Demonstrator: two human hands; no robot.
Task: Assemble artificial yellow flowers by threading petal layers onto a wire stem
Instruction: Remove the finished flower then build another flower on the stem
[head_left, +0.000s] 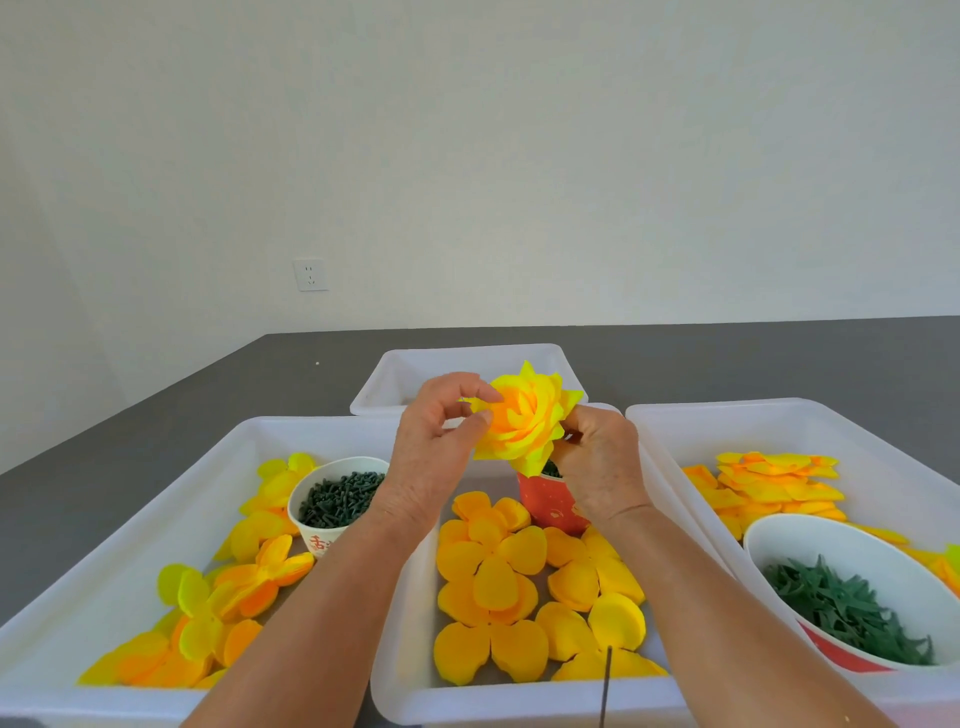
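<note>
Both hands hold a nearly full flower (522, 418) above the middle tray (519, 699): left hand (439, 441) pinches a petal, right hand (597, 462) grips underneath. Loose petal layers (488, 577) remain.

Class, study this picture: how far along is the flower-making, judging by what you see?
Done: several petal layers already form a yellow flower. In hand: the left hand pinches its petals while the right hand grips it from below. Left: many loose petal layers still fill the trays.
</note>
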